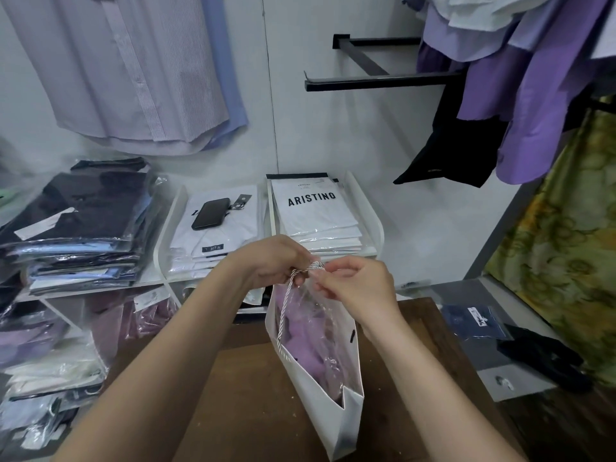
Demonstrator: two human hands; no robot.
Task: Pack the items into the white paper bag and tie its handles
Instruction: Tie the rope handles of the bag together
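A white paper bag (328,405) stands upright on a brown wooden table (240,395). Inside it sits a purple garment in clear plastic wrap (310,341), its plastic rising above the rim. The bag's twisted white rope handles (283,315) run up to a knot (316,265) above the bag's mouth. My left hand (273,261) grips the rope at the knot from the left. My right hand (353,281) pinches the knot from the right, fingertips touching the cord.
Behind the table stand shelves with stacks of wrapped folded shirts (320,221), a black phone (210,213) lying on one stack, and dark packed garments (80,221) at left. Shirts hang above on the wall. A black rail (376,82) juts out. Dark packets (476,323) lie at right.
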